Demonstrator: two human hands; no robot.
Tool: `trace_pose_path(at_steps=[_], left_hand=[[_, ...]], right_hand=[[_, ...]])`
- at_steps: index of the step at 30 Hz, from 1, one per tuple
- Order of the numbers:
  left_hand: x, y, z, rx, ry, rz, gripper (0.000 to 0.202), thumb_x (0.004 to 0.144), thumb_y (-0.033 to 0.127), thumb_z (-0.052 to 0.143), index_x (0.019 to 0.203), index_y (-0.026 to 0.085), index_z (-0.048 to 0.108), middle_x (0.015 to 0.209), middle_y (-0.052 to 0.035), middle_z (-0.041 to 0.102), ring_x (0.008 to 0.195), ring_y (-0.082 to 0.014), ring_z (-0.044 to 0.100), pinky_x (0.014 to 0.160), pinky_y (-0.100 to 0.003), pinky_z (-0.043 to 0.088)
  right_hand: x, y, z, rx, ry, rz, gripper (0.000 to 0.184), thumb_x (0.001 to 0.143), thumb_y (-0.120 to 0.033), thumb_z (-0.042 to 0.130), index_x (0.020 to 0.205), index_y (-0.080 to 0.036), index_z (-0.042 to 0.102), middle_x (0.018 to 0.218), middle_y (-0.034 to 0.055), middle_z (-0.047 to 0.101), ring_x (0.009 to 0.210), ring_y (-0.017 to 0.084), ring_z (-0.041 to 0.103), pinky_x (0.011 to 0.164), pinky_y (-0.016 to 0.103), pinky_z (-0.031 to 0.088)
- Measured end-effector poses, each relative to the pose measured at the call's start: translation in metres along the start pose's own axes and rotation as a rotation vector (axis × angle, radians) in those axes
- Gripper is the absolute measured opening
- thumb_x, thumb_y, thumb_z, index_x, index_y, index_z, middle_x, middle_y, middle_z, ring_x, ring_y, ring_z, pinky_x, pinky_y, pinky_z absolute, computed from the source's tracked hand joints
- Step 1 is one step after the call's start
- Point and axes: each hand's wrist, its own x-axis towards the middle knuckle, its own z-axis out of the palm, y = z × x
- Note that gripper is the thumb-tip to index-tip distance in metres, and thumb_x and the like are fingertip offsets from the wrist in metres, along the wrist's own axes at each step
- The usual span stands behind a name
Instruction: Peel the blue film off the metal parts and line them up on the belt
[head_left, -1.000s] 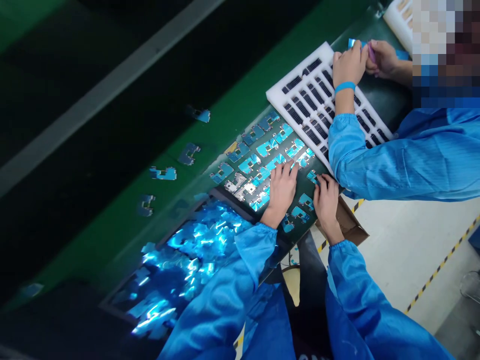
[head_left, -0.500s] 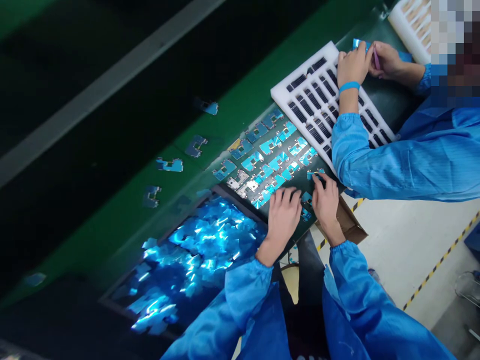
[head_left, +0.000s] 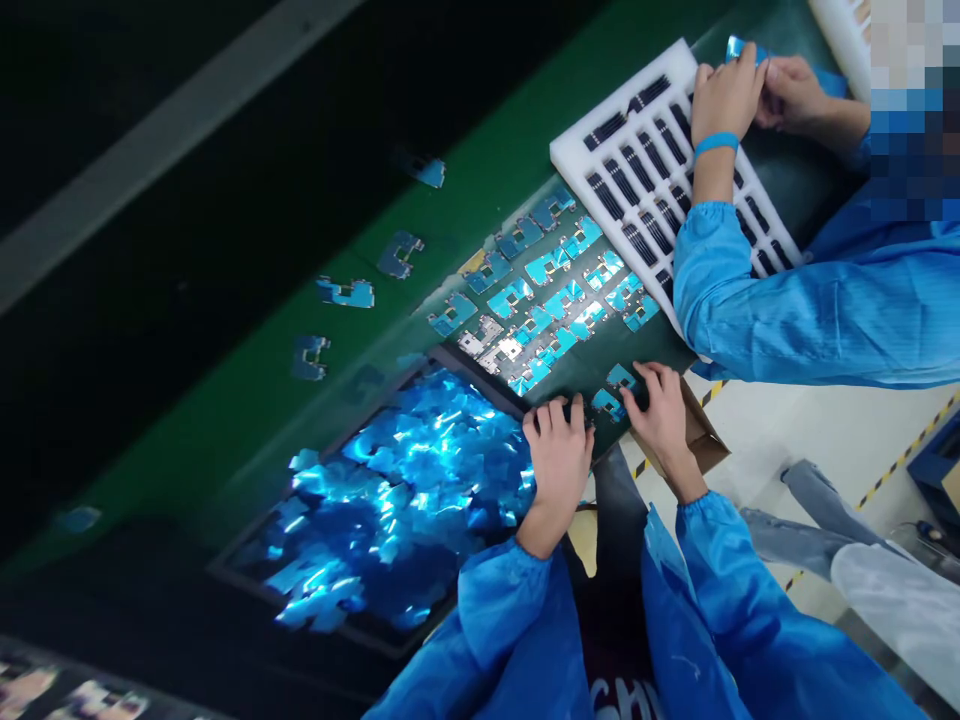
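Blue-filmed circuit boards (head_left: 564, 300) lie in slanted rows on the dark mat, with a few bare silvery ones at the left end. My right hand (head_left: 660, 415) has thumb and fingers apart; its thumb is beside a small board (head_left: 621, 377), and whether they touch is unclear. A second loose board (head_left: 607, 405) lies just left of that thumb. My left hand (head_left: 559, 455) rests palm down at the mat's near edge, fingers bent but slightly apart. Something dark shows by its fingertips, too hidden to name. Left of that hand is a shallow dark tray (head_left: 480, 372) heaped with shiny blue film pieces (head_left: 435, 440).
A white foam tray (head_left: 574, 150) with black slotted parts stands beyond the rows. A co-worker's hands (head_left: 724, 95) hold a blue piece above it. Several loose boards (head_left: 401, 255) lie on the green surface. A cardboard box (head_left: 705, 435) sits below the table edge.
My right hand has left a board at the right end of the rows and drawn back toward the loose boards. My left hand has moved slightly nearer the film tray. The view has shifted.
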Motion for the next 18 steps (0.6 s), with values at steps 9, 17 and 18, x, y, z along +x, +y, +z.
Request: trace_pose_path(at_steps=[9, 17, 18], left_hand=[[0.017, -0.013, 0.000, 0.020, 0.008, 0.012, 0.052, 0.103, 0.005, 0.043, 0.148, 0.017, 0.067, 0.139, -0.0201, 0.067, 0.129, -0.0357, 0.065, 0.115, -0.056, 0.049], [0.021, -0.016, 0.001, 0.002, 0.060, -0.048, 0.045, 0.106, 0.020, 0.053, 0.150, 0.015, 0.063, 0.140, -0.0228, 0.066, 0.126, -0.0386, 0.064, 0.108, -0.056, 0.051], [0.021, -0.015, 0.002, 0.007, 0.048, -0.059, 0.046, 0.106, 0.021, 0.055, 0.150, 0.015, 0.063, 0.138, -0.0223, 0.066, 0.124, -0.0388, 0.065, 0.106, -0.055, 0.052]], right_hand=[[0.018, -0.008, 0.015, -0.033, 0.009, 0.127, 0.028, 0.108, -0.042, 0.056, 0.122, -0.019, 0.065, 0.107, 0.0127, 0.070, 0.103, 0.031, 0.067, 0.091, 0.044, 0.060], [0.046, -0.028, 0.024, 0.048, -0.007, 0.289, 0.052, 0.110, -0.048, 0.056, 0.150, -0.015, 0.049, 0.089, 0.0060, 0.076, 0.081, 0.028, 0.074, 0.075, 0.037, 0.057], [0.043, -0.029, 0.023, 0.096, -0.016, 0.267, 0.051, 0.111, -0.046, 0.055, 0.150, -0.015, 0.048, 0.090, 0.0055, 0.076, 0.081, 0.027, 0.074, 0.075, 0.037, 0.057]])
